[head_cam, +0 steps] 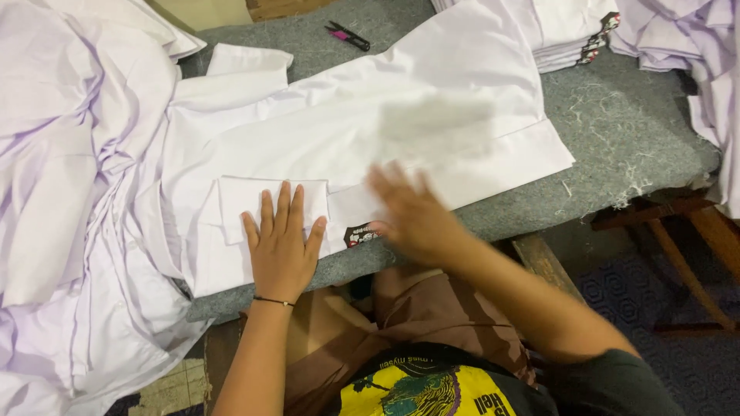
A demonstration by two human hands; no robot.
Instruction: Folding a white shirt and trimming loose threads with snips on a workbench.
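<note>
L hand (281,246) lies flat, fingers spread, pinning the folded pocket (270,202) of the white shirt (370,123) on the grey table (617,123); nothing gripped. R hand (412,216) is blurred, open, sweeping over the hem w/o holding cloth. Best to keep L palm down firm while R smooths outward, so the fold doesn't creep. Small dark patch label (360,235) w/ red & white sits at the shirt edge btwn hands. Folded stack (566,35) top right shows similar tags. Black-pink clippers (347,35) lie far up.

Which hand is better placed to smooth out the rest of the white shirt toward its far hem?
Probably the right hand: it is blurred with motion over the open body of the white shirt. The left hand lies flat on the folded sleeve, pinning it down.
</note>
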